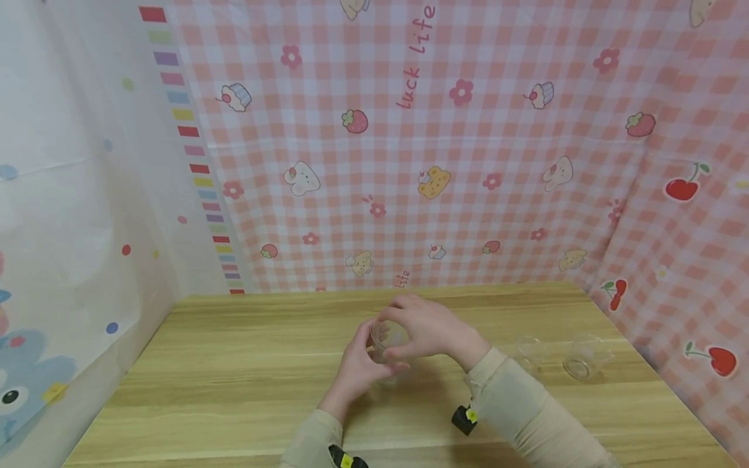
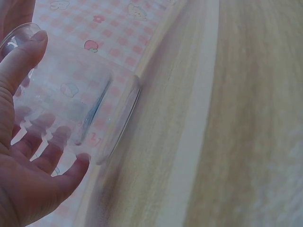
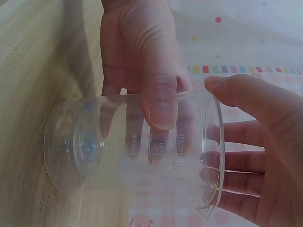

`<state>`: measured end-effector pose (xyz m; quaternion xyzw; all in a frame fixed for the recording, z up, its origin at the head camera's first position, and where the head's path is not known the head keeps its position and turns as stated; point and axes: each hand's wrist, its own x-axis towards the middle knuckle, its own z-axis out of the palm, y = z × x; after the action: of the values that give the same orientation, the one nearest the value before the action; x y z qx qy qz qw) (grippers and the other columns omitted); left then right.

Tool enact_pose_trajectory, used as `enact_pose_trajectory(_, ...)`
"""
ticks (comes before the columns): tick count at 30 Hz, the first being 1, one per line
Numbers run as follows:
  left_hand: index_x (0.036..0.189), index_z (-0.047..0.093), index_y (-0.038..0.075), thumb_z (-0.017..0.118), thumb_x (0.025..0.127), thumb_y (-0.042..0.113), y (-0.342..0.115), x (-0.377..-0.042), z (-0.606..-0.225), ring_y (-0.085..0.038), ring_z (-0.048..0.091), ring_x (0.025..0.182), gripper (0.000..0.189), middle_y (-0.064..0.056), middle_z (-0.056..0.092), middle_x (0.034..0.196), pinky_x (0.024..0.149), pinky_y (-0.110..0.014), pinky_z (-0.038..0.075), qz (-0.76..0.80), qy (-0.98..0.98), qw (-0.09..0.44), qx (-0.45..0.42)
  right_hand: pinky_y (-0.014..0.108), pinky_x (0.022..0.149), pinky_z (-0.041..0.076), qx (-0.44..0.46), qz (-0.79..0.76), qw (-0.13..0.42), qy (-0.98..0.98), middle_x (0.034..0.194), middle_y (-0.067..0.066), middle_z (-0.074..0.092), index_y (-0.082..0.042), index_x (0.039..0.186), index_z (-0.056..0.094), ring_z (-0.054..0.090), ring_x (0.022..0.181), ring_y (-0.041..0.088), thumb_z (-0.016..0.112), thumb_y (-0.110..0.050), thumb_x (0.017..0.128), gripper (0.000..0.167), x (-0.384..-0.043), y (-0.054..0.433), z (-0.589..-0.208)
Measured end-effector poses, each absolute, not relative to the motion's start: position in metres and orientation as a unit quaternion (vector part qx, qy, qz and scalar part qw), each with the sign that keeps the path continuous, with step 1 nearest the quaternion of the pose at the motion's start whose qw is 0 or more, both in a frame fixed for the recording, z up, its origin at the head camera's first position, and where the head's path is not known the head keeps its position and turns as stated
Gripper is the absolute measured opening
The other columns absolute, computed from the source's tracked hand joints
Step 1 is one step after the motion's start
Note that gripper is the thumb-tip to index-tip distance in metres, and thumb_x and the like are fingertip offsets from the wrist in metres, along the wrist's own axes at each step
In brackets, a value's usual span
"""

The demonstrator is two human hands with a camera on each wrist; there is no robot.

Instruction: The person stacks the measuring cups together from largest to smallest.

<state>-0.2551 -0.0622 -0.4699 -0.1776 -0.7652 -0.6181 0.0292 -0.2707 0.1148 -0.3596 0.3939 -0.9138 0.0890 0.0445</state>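
A clear glass beaker (image 1: 387, 334) with white printed graduations stands upright on the wooden table. My left hand (image 1: 358, 365) grips its side, the thumb on the near face and the fingers curled round the far face. My right hand (image 1: 432, 328) holds the rim from above, thumb on one side and fingers on the other. In the right wrist view a second rounded base shows inside the beaker (image 3: 113, 179), raised above the outer one, as of a smaller beaker nested in it. The left wrist view shows the same inner base.
Two more clear glass vessels stand at the right of the table (image 1: 234, 416): a beaker (image 1: 579, 369) with a spout, and a smaller one (image 1: 531, 348) partly behind my right sleeve. Printed cloths hang behind the table and along both sides.
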Motion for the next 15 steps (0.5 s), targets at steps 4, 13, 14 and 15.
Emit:
enact_pose_trajectory(4,0.143,0.044,0.015,0.089,0.074,0.022,-0.0623,-0.2562,-0.4710,-0.031,0.051,0.123,0.083,-0.007,0.053,0.137,0.098,-0.049,0.048,-0.614,-0.767,0.033,-0.181,0.041,0.085,0.054,0.398,0.083,0.051,-0.912,0.121,0.005,0.061,-0.018,0.122,0.067,0.059,0.107,0.023,0.075,-0.045,0.080,0.051,-0.2696,0.1137,-0.3591)
enact_pose_trajectory(13,0.141,0.045,0.015,0.090,0.072,0.021,-0.0618,-0.2571,-0.4733,-0.029,0.054,0.117,0.083,-0.006,0.055,0.134,0.095,-0.045,0.049,-0.614,-0.768,0.039,-0.181,0.037,0.077,0.055,0.398,0.068,0.065,-0.913,0.115,0.004,0.062,-0.020,0.121,0.068,0.060,0.100,0.020,0.073,-0.046,0.080,0.049,-0.2677,0.1128,-0.3592)
enact_pose_trajectory(14,0.142,0.045,0.015,0.090,0.072,0.020,-0.0618,-0.2570,-0.4731,-0.029,0.055,0.117,0.083,-0.006,0.054,0.134,0.095,-0.045,0.049,-0.615,-0.767,0.038,-0.181,0.037,0.077,0.055,0.398,0.068,0.065,-0.912,0.115,0.004,0.062,-0.019,0.121,0.068,0.060,0.100,0.020,0.073,-0.046,0.080,0.049,-0.2674,0.1127,-0.3590)
enact_pose_trajectory(15,0.142,0.045,0.016,0.090,0.072,0.020,-0.0617,-0.2567,-0.4727,-0.029,0.054,0.117,0.084,-0.005,0.054,0.134,0.095,-0.044,0.049,-0.617,-0.765,0.036,-0.181,0.037,0.076,0.055,0.399,0.068,0.066,-0.912,0.114,0.004,0.062,-0.019,0.121,0.068,0.060,0.099,0.020,0.073,-0.046,0.080,0.049,-0.2670,0.1128,-0.3588)
